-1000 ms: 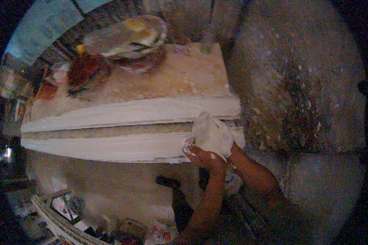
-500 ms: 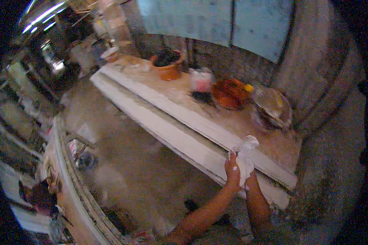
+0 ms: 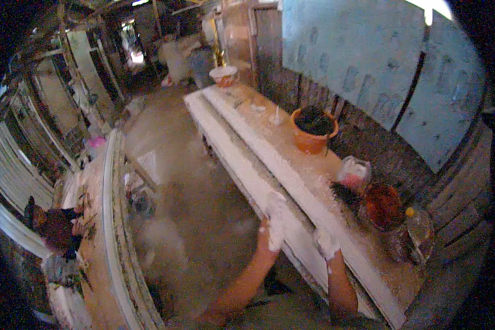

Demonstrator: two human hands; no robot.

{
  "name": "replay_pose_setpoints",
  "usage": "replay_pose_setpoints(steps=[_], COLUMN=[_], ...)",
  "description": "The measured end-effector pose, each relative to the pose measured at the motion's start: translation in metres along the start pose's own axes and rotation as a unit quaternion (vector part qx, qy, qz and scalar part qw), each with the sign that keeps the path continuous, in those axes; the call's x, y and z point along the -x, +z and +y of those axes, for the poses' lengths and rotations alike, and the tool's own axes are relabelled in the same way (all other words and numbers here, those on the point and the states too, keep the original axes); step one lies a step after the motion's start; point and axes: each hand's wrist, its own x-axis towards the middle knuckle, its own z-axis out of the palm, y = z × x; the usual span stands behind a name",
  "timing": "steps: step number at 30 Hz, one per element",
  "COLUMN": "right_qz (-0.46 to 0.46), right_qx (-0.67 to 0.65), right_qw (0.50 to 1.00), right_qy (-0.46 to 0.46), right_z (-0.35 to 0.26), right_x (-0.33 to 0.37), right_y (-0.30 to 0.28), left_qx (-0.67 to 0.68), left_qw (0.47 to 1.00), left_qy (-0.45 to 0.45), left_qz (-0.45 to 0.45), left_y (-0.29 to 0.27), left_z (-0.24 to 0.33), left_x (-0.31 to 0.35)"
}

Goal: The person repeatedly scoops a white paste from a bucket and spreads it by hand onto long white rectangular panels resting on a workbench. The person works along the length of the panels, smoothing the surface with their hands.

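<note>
Two long white strips, the near one (image 3: 243,165) and the far one (image 3: 280,165), lie side by side on a table (image 3: 325,170), running from eleven o'clock down to five, with a dark gap (image 3: 300,212) between them. White covers nearly all of both upper faces that show, so the broad surfaces look largely done; the gap and parts of the near strip's outer edge look dark, and whether the white is of final thickness or smoothness cannot be told. The left hand (image 3: 275,217), smeared white, is over the near strip, and the right hand (image 3: 327,242), just as white, is apart from it at four o'clock, near the gap. Blur and white matter hide the fingers, so I cannot tell how far either hand is open, whether it holds anything, or whether it touches the strips. From the hands, an orange tub (image 3: 312,144) with dark contents stands at twelve o'clock, a white-and-pink bag (image 3: 353,173) at one, and a reddish basin (image 3: 382,206) at two. A pale-topped bowl (image 3: 224,74) sits at eleven, by the strips' far end. At nine, a co-worker (image 3: 58,225) is at another bench (image 3: 93,220).
</note>
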Motion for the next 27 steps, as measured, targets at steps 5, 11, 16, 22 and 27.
replay_pose_setpoints(steps=[5, 11, 16, 22, 27], right_qz=[-0.088, -0.081, -0.342, -0.136, -0.059], right_qx=[-0.206, -0.274, -0.202, 0.758, 0.836], right_qw=[0.973, 0.954, 0.916, 0.573, 0.489], right_qy=[0.061, 0.088, -0.056, -0.281, -0.244], right_z=[0.040, 0.084, 0.122, 0.082, 0.067], right_x=[-0.143, -0.306, -0.443, -0.538, -0.641], right_y=[0.009, 0.040, 0.095, 0.193, 0.284], left_qx=[-0.008, 0.014, 0.044, 0.085, 0.089], left_qw=[0.993, 0.967, 0.936, 0.910, 0.909], left_qy=[0.090, 0.189, 0.262, 0.315, 0.321], left_qz=[0.074, 0.170, 0.231, 0.257, 0.250], left_y=[-0.052, -0.118, -0.197, -0.273, -0.292], left_z=[0.117, 0.245, 0.340, 0.462, 0.595], left_x=[-0.070, -0.123, -0.145, -0.202, -0.281])
